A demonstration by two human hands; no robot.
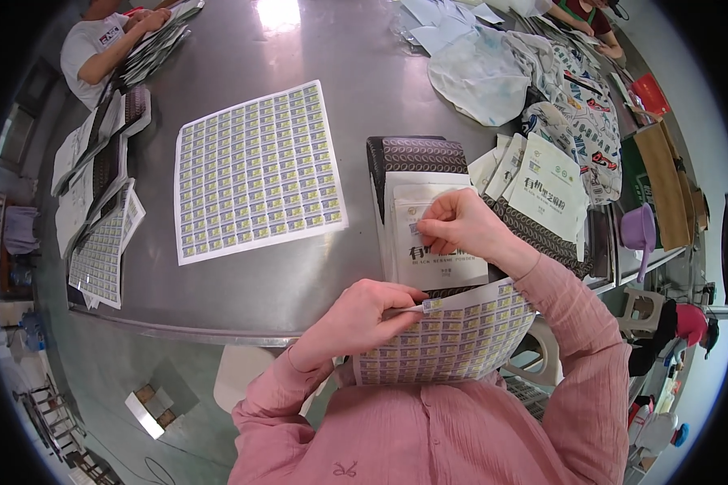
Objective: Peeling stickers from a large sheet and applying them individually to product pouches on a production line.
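My left hand (pixel 362 314) is closed on the edge of a sticker sheet (pixel 453 339), a white sheet with rows of small yellow and purple labels. The sheet bends down over the table's front edge against my body. Above it, my right hand (pixel 465 228) is pinched over the front of a white pouch (pixel 437 279) with dark print. Its fingertips touch the pouch beside a small bluish patch (pixel 415 229); what they hold, if anything, is hidden. This pouch lies on a stack of dark patterned pouches (pixel 421 152).
Another sticker sheet (pixel 259 174) lies flat at left centre. Finished-looking white pouches (pixel 546 194) overlap at the right, near a printed cloth (pixel 586 121) and a purple scoop (pixel 638 230). More pouches (pixel 97 174) pile at the left table edge. A co-worker (pixel 105 48) handles pouches at far left.
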